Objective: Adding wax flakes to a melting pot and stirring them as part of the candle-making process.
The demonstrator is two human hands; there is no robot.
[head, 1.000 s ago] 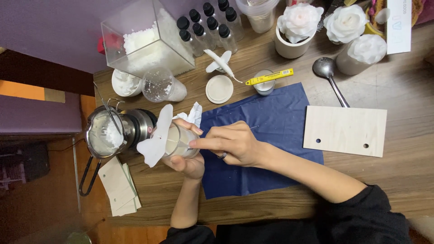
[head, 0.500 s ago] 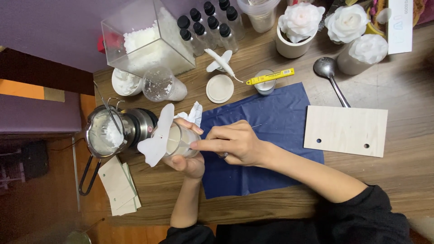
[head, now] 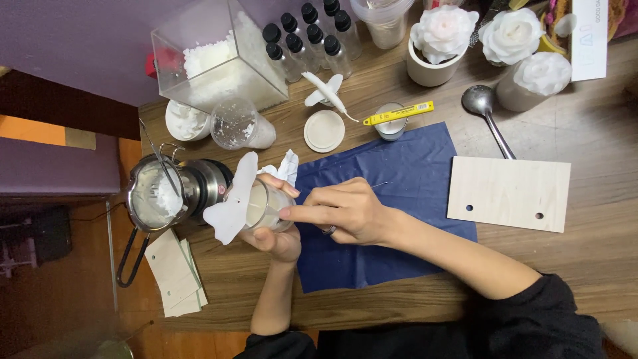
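A clear glass jar (head: 264, 207) part-filled with cream wax is held tipped on its side, its long axis running roughly from the left hand toward the metal melting pitcher (head: 154, 195) beyond it, mouth turned that way. A white butterfly-shaped wax piece (head: 232, 199) is seen at the jar's mouth end; whether it is fixed to the glass cannot be told. The left hand (head: 276, 233) is wrapped around the jar from below, fingers closed on the glass, forearm rising straight from the body. The right hand (head: 345, 211) is brought in from the right across the blue cloth (head: 399, 173), index finger extended and touching the jar's base end; the remaining fingers are curled, and a thin wire-like wick (head: 375, 186) appears pinched among them, though the grip is not clearly shown. Both hands thus meet at the jar, the left nearer its body. Crumpled white paper (head: 284, 167) lies just beyond the left fingertips. A pale wooden board (head: 508, 193) lies well to the right of the right wrist.
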